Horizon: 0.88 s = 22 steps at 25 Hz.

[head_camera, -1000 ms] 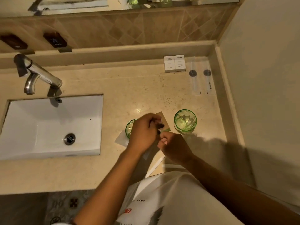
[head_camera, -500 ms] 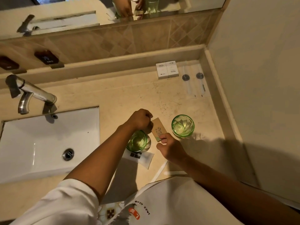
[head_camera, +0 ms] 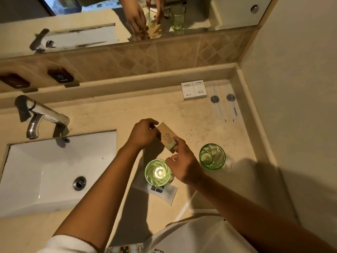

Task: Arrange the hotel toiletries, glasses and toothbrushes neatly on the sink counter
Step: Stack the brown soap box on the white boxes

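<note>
Brown soap box [head_camera: 166,138] held above the worktop [head_camera: 102,115], my left hand [head_camera: 143,134] pinching its far end, my right hand [head_camera: 184,166] its near end; green glasses [head_camera: 158,172] and [head_camera: 212,157] stand below and right.

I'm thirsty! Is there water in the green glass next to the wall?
Empty, it seems. The glass stands upright on the counter, and its bare bottom shows through the open top, with no water line visible.
</note>
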Available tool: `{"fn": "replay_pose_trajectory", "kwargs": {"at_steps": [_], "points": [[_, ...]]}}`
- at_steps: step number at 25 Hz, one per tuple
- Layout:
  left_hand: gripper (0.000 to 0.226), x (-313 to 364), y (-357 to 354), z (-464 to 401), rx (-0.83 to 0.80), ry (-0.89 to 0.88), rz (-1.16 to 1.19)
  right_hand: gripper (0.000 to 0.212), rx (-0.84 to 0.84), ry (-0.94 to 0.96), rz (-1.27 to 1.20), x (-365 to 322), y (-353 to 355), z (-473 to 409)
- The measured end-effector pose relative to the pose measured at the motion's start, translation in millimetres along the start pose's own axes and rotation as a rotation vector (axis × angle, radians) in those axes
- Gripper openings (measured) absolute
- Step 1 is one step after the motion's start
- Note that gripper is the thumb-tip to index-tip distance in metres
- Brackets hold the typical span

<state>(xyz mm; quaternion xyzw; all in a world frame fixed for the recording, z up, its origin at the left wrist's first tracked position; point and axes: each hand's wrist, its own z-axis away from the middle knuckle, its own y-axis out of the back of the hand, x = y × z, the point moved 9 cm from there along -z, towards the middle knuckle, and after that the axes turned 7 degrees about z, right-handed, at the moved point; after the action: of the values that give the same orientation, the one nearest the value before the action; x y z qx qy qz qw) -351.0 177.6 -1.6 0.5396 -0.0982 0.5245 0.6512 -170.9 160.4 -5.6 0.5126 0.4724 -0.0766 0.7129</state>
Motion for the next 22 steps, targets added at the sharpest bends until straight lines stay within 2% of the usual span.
{"fn": "replay_pose_trajectory", "kwargs": {"at_steps": [2,5,7,9,11,14,16,19,22], "points": [[0.033,8.4,21.4,-8.2,0.091,-0.01,0.051,0.069,0.076,-0.045,-0.059,-9.6,17.0,-20.5],[0.033,25.3,32.5,-24.7,0.156,-0.014,0.164,0.069,0.091,-0.242,-0.145,7.4,39.7,-60.9],[0.04,38.2,22.2,-38.0,0.118,-0.015,0.233,0.063,0.222,-0.203,-0.074,20.2,65.5,-84.0],[0.047,48.3,6.8,-50.4,0.091,0.006,0.276,0.051,0.268,-0.156,-0.019,34.7,84.5,-102.0],[0.047,58.5,-8.1,-63.1,0.096,0.028,0.314,0.045,0.278,-0.162,-0.007,52.2,100.8,-121.4],[0.042,72.7,-31.8,-87.5,0.097,0.047,0.368,0.05,0.208,-0.325,-0.038,86.5,115.6,-152.8],[0.039,79.9,-43.5,-105.6,0.099,0.059,0.392,0.051,0.218,-0.339,0.029,97.6,122.6,-167.1],[0.04,89.9,-53.9,-130.0,0.096,0.039,0.358,0.033,0.278,-0.336,-0.007,119.5,128.0,-184.0],[0.041,96.3,-61.7,-150.4,0.069,-0.009,0.284,0.028,0.255,-0.44,-0.087,148.6,123.1,-200.4]]}}
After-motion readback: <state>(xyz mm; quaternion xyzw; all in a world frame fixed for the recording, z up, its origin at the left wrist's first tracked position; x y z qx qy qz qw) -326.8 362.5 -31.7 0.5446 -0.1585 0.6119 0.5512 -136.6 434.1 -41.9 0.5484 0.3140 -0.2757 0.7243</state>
